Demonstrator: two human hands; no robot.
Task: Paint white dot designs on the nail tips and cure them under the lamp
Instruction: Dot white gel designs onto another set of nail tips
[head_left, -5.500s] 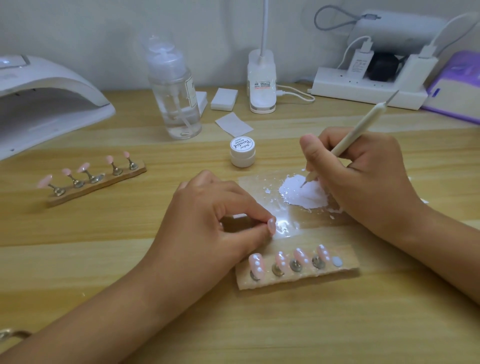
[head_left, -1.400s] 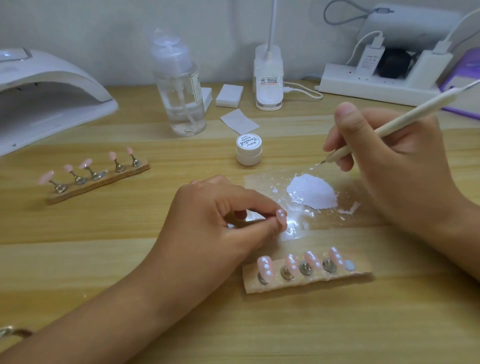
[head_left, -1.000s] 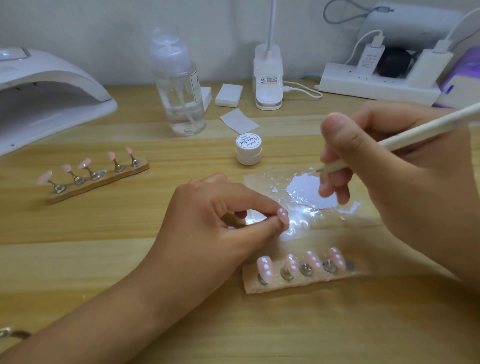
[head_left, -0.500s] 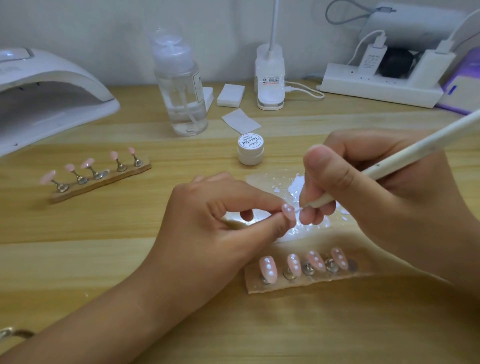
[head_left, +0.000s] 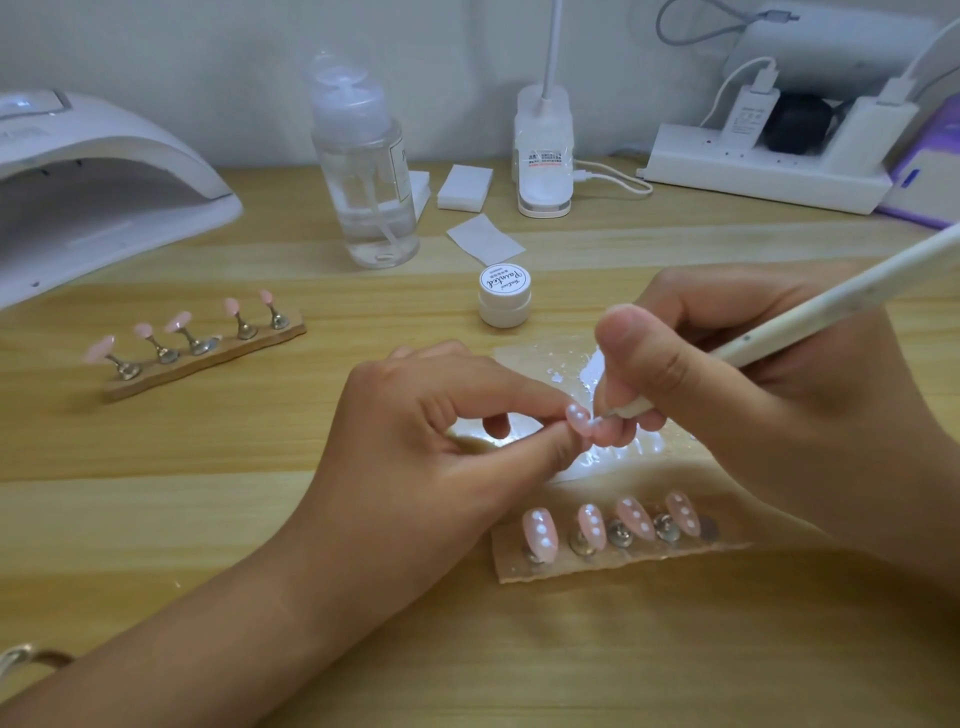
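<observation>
Pink nail tip (head_left: 577, 420), white dot on it, pinched in left hand (head_left: 415, 457); dotting pen (head_left: 779, 332) point just beside its edge. On near strip (head_left: 597, 569): four dotted tips (head_left: 631, 517), pink, three white dots each; on far strip (head_left: 208, 358): five plain tips (head_left: 179, 321), pink. White curing lamp (head_left: 104, 171) at far left of worktop (head_left: 208, 519).

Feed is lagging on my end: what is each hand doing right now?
Left hand: pinching a pink nail tip between thumb and forefinger.
Right hand: gripping the dotting pen, its point at that nail tip.
</observation>
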